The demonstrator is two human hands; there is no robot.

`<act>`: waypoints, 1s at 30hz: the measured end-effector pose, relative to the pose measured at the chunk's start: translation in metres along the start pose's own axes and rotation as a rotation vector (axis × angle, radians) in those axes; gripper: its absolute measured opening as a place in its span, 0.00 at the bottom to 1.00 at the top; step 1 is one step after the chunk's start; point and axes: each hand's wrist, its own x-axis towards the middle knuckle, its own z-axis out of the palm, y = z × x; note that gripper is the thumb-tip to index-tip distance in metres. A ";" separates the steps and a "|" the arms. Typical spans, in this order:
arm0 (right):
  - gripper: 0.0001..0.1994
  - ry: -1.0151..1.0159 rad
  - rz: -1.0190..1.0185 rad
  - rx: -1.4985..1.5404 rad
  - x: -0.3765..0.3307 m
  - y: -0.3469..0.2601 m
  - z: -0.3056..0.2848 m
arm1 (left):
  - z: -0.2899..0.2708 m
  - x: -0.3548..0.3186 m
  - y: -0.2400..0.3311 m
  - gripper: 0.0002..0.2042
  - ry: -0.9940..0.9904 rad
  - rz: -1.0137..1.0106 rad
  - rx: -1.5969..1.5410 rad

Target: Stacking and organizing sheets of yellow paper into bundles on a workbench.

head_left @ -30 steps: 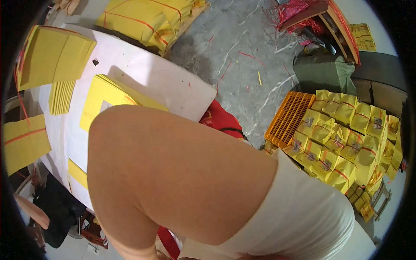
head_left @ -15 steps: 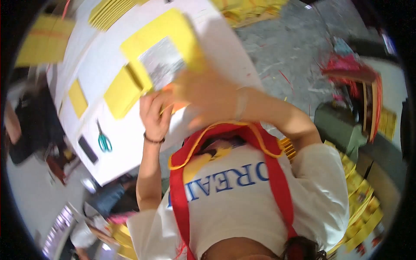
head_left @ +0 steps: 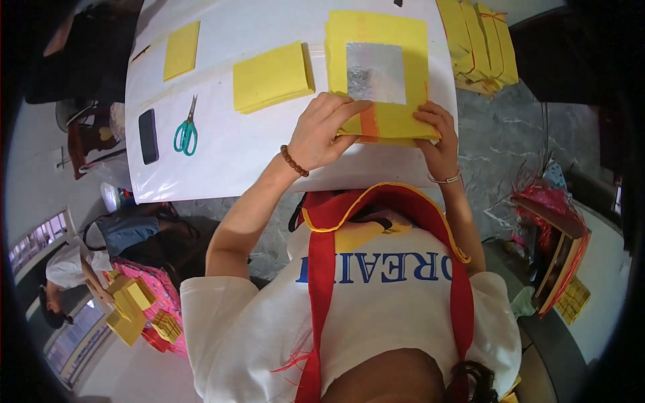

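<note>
A stack of yellow paper sheets (head_left: pixel 414 67) lies at the near right of the table, with a silver foil square (head_left: pixel 386 77) and an orange strip (head_left: pixel 368 122) on its top sheet. My left hand (head_left: pixel 324 131) is closed on the stack's near left corner, fingers above and thumb below. At the near right corner, my right hand (head_left: pixel 440 138) grips the same stack, with fingertips on top and the thumb under the edge. The near edge looks slightly raised. Left of the stack lies a smaller pile of folded yellow paper (head_left: pixel 272 77), apart from my hands.
Teal-handled scissors (head_left: pixel 185 134) and a dark phone (head_left: pixel 148 136) lie on the white table (head_left: pixel 222 168) to the left. Another yellow paper piece (head_left: pixel 182 50) is farther back. Tied yellow bundles (head_left: pixel 480 47) stand beyond the right edge. A co-worker (head_left: pixel 77 265) handles yellow paper at lower left.
The view has turned, shifting the table in the picture. My right hand, blurred and reaching across beside my left before, now holds the stack's right corner. My left hand now grips the left corner.
</note>
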 end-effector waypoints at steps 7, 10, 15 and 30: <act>0.22 -0.011 0.046 0.044 0.008 0.004 -0.001 | -0.009 0.001 -0.022 0.22 0.037 0.029 0.121; 0.25 -0.034 -0.034 -0.115 0.019 -0.002 -0.005 | -0.008 0.002 -0.030 0.22 0.028 0.111 0.218; 0.27 -0.242 -0.240 -0.278 0.047 -0.002 -0.020 | -0.013 0.006 -0.035 0.22 0.027 0.205 0.275; 0.10 -0.542 -0.239 -0.254 0.079 -0.036 -0.046 | -0.022 0.024 -0.044 0.12 -0.094 0.067 0.046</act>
